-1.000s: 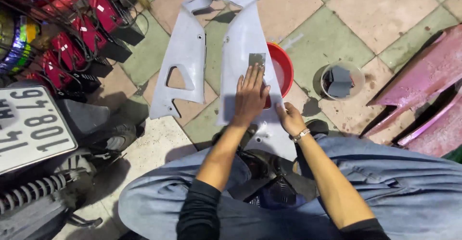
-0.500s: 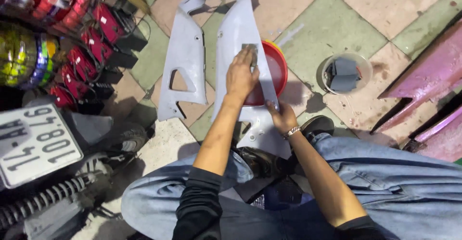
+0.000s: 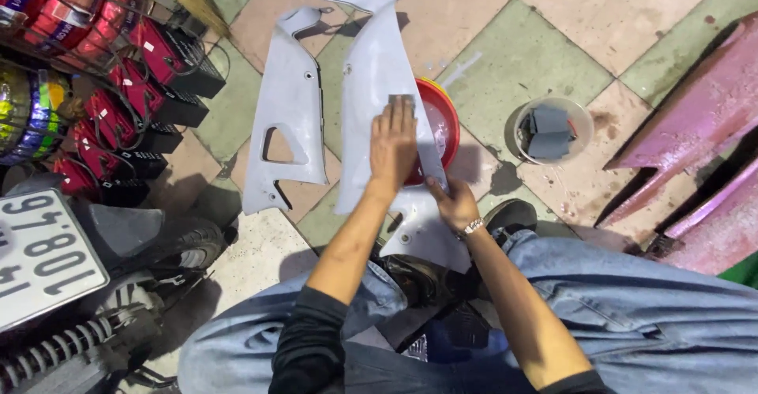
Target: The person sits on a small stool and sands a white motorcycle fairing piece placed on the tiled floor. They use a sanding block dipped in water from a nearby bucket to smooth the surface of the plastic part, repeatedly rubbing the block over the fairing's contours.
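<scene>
Grey primer-coloured plastic is what everything turns on here: a long motorbike fairing panel [image 3: 379, 86] is laid on the tiled floor [image 3: 489, 70] with its long axis running straight away from the person, narrow tip far out, wide end tucked in near the knees. The left hand [image 3: 393, 145] is pressed flat on the middle of the panel, fingers stretched forward along that axis, and a small grey sanding pad [image 3: 400, 101] is pinned under the fingertips, so the grip is flattened onto the pad, not clenched around anything. The right hand [image 3: 455, 203] is set lower and to the right, its grip pinched on the panel's near right edge. So the left hand is the one nearer the far tip, with most of the unsanded-looking length lying directly ahead of it.

A red bowl [image 3: 438, 125] is partly hidden under the panel's right edge, just beside the left hand. A second matching panel [image 3: 288, 118] is lying parallel to the left, apart from both hands. A clear tub [image 3: 550, 129] with grey pieces inside is sat well off to the right.
</scene>
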